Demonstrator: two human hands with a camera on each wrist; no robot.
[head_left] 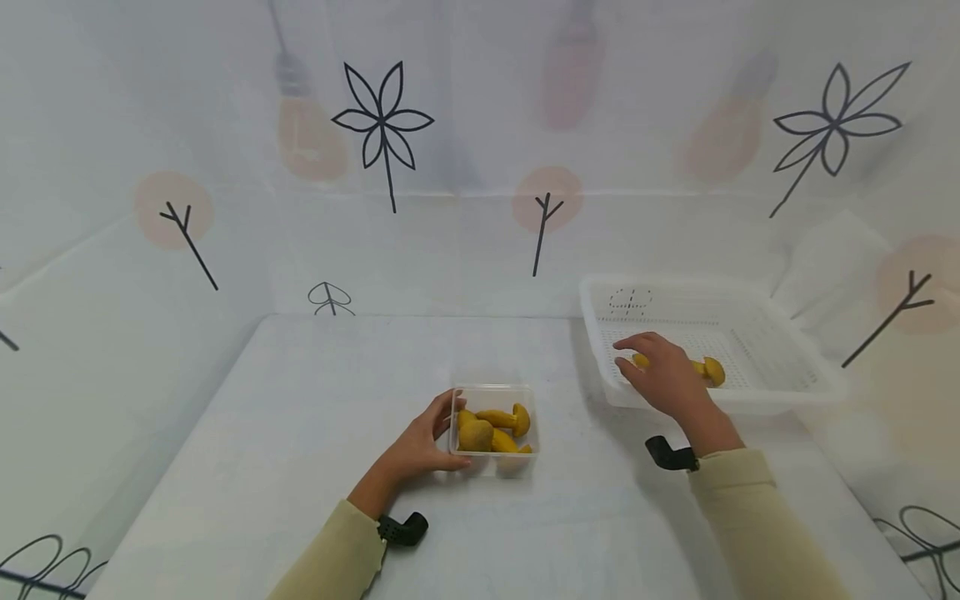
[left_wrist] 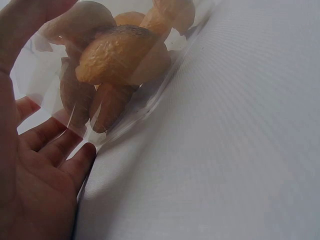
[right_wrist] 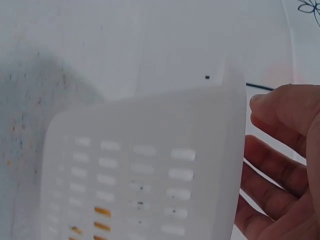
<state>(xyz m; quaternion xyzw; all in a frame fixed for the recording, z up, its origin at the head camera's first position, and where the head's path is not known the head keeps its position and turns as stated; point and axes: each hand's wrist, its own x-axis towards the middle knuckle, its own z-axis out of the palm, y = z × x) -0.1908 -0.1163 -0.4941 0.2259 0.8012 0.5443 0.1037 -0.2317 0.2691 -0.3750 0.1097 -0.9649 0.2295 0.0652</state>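
Observation:
My left hand [head_left: 417,443] grips the left side of a small clear plastic box [head_left: 493,455], with the thumb at its near side and the fingers toward the far side. Several yellow-brown mushrooms [head_left: 476,436] lie in the box; their caps and stems show through its wall in the left wrist view. On the right, my right hand [head_left: 663,375] hovers over the near left part of a white perforated basket [head_left: 780,402]. Its thumb and fingers are parted, with nothing seen between them. Yellow mushrooms [head_left: 714,372] lie in the basket, partly hidden behind this hand.
A white cloth [head_left: 360,367] covers the table. White patterned fabric [head_left: 465,167] hangs behind and at both sides, close behind the basket's far rim. The basket's raised wall [right_wrist: 140,120] stands between the right wrist camera and the mushrooms.

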